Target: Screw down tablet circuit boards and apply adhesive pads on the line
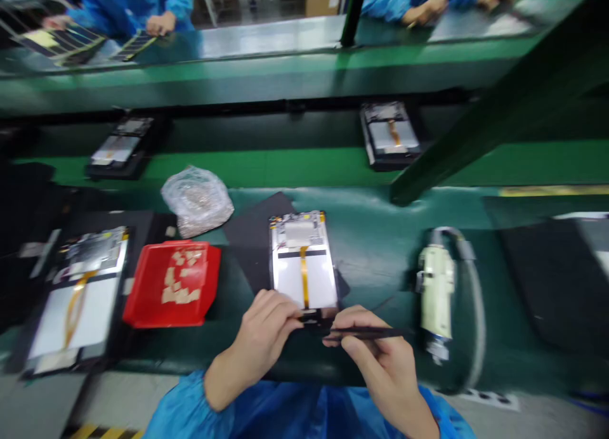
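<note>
An opened tablet [318, 274] lies in front of me on a black sheet [254, 236], its circuit board at the far end and an orange ribbon cable running down the middle over the silver-white battery area. At its near left edge my left hand [266, 328] pinches with thumb and forefinger. By the near right corner, my right hand [380, 356] is closed round dark tweezers [364, 333], which lie level across the fingers. The exact contact of the left fingertips is partly hidden.
To the left are a red tray [136, 299] of small pale pieces, a clear plastic bag [197, 201] and another opened tablet [78, 293]. A pale electric screwdriver [436, 293] with a cable lies right. A green post [476, 128] slants across; co-workers' hands [160, 24] are beyond.
</note>
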Demonstrator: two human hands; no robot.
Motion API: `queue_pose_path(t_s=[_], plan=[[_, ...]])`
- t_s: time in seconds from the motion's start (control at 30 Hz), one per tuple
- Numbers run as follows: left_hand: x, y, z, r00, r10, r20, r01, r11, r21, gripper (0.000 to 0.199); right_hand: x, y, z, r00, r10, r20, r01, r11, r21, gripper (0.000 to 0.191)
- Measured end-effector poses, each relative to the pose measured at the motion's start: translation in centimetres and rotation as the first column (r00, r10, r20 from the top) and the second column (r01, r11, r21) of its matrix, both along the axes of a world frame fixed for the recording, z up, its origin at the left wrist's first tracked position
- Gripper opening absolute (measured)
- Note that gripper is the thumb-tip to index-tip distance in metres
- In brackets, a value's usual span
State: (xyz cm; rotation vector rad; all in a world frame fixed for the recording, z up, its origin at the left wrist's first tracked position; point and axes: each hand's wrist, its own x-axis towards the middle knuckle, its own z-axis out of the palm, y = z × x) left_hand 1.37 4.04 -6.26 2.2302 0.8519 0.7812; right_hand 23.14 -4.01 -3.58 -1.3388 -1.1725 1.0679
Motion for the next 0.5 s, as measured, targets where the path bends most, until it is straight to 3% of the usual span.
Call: queue_pose_path(t_s=[0.1, 0.17, 0.2, 0.27, 0.33, 0.4, 0.43, 0.5], plan=[[-0.2, -0.4, -0.5, 1.000, 0.002, -0.010, -0.002, 1.000, -0.003, 0.012, 3.4, -0.1, 2.2, 0.979, 0.006, 0.205, 0.048, 0.965, -0.259, 0.020], [-0.2, -0.6, -0.9, 1.000, -0.005, 0.004, 0.005, 1.000, 0.005, 0.013, 5.3, 0.4, 2.9, 0.881, 0.071, 0.468, 0.123, 0.920, -0.372, 0.021], [-0.2, -0.6, -1.0, 1.000, -0.009, 0.010, 0.009, 1.000, 0.010, 0.013, 6.1, 0.9, 2.9, 0.792, 0.118, 0.599, 0.157, 0.909, -0.386, 0.023], [-0.1, -0.7, -1.2, 1.000, -0.016, 0.013, 0.015, 1.000, 0.026, 0.012, 7.4, 2.1, 2.6, 0.583, 0.199, 0.788, 0.181, 0.914, -0.364, 0.026], [-0.1, -0.6, -1.3, 1.000, -0.015, 0.014, 0.014, 0.998, 0.053, 0.011, 8.8, 3.9, 2.5, 0.456, 0.221, 0.862, 0.177, 0.927, -0.332, 0.026], [-0.1, -0.4, -1.4, 1.000, -0.019, 0.019, 0.017, 0.996, 0.087, 0.009, 11.2, 6.3, 3.0, 0.444, 0.127, 0.887, 0.230, 0.941, -0.249, 0.022], [-0.1, -0.3, -1.6, 0.999, -0.025, 0.022, 0.023, 0.994, 0.103, 0.008, 12.8, 7.8, 3.6, 0.450, 0.019, 0.893, 0.295, 0.940, -0.169, 0.023], [-0.1, -0.2, -1.9, 0.999, -0.040, 0.020, 0.037, 0.991, 0.128, 0.007, 16.5, 11.4, 4.9, 0.435, -0.179, 0.882, 0.464, 0.885, -0.049, 0.020]])
